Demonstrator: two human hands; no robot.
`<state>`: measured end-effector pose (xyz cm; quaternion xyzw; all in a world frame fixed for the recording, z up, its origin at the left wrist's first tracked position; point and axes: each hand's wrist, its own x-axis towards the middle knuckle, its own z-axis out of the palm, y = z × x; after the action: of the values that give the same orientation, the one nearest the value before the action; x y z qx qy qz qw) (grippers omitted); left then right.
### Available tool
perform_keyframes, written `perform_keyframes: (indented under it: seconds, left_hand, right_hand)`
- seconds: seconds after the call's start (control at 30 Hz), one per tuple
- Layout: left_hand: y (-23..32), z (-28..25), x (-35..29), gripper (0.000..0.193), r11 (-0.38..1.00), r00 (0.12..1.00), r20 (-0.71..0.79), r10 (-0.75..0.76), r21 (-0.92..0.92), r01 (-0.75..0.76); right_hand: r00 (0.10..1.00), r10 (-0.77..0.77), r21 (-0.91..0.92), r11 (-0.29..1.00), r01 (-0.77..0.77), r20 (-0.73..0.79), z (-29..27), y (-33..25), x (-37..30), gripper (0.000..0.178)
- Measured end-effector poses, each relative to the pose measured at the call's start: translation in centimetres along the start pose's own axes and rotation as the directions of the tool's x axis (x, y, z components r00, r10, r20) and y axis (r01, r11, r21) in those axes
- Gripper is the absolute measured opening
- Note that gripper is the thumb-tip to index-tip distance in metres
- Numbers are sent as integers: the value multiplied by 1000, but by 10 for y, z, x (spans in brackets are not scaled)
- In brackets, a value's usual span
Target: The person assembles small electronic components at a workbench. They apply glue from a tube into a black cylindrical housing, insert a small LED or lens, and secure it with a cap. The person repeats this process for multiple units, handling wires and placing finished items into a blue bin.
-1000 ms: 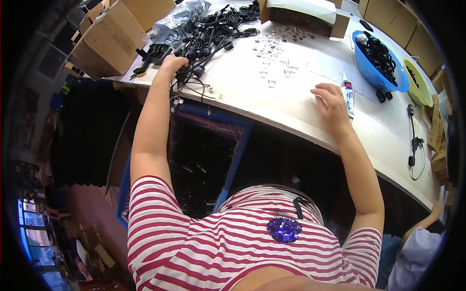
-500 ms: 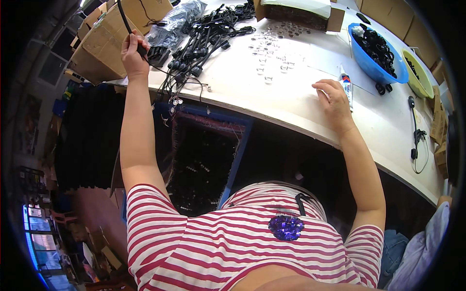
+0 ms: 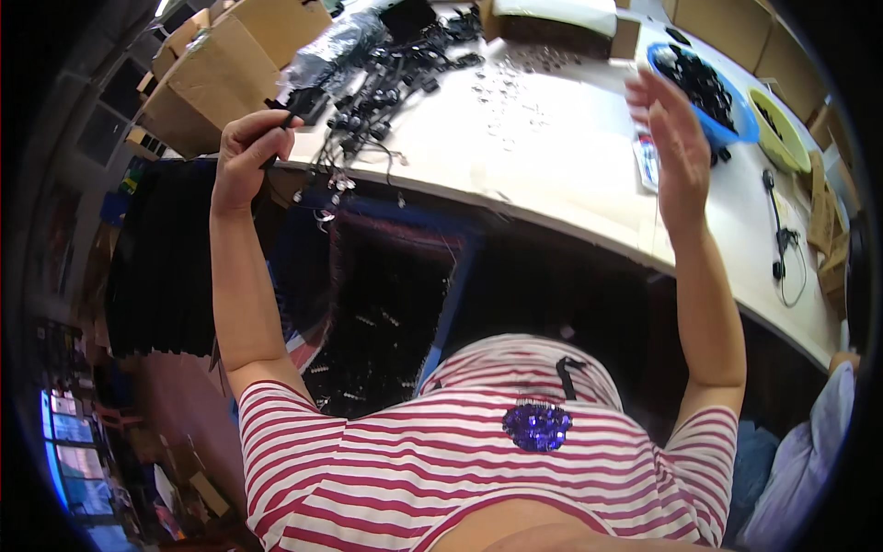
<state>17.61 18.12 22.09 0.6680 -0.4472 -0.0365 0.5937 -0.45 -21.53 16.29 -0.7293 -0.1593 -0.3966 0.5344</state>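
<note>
My left hand point(image 3: 250, 155) is closed on a black cable point(image 3: 269, 162) at the table's left front edge. Only short stretches of that cable show beside the fingers. Just to its right lies a tangled pile of black cables point(image 3: 377, 101), with thin wire ends hanging over the edge. My right hand point(image 3: 679, 152) is raised over the right side of the table with fingers stretched out, slightly smeared by motion. It appears empty. A white, blue and red tube point(image 3: 647, 164) lies beside it, and a blue basin point(image 3: 739, 132) of black parts stands just beyond, partly covered by the hand.
Small clear ring-like pieces point(image 3: 501, 97) are scattered mid-table. A yellow-green basin point(image 3: 789, 158) and a black corded piece point(image 3: 780, 230) lie at the right. Cardboard boxes point(image 3: 207, 92) stand at the back left. A dark, blue-edged container point(image 3: 382, 304) sits below the table edge.
My left hand has come down nearer to me with the black cable, which no longer stretches up above it. My right hand has lifted from beside the tube and moved farther out toward the blue basin.
</note>
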Motion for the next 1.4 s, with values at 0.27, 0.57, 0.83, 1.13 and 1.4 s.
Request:
perform_keyframes:
  seconds: [0.27, 0.57, 0.83, 1.13, 1.4]
  left_hand:
    - [15, 106, 7, 17, 904, 827, 543, -145, 412, -112]
    - [-50, 202, -60, 32, 973, 929, -370, 15, -210, -99]
    - [-63, 267, -47, 40, 496, 924, -213, -316, -868, -31]
    - [-64, 255, -39, 48, 584, 938, -240, -252, -810, -50]
    - [-63, 237, -38, 49, 627, 956, -245, -161, -773, -93]
  right_hand:
    - [810, 351, -576, 817, -21, 469, 41, -49, -59, 29]
    - [743, 647, 70, 744, -664, 169, 49, -6, -153, 19]
    - [447, 744, 250, 371, -894, 497, 50, 16, -203, 26]
    - [615, 729, 101, 617, -780, 302, 45, 24, -223, 27]
    - [764, 559, -380, 816, -437, 322, 30, 63, -258, 11]
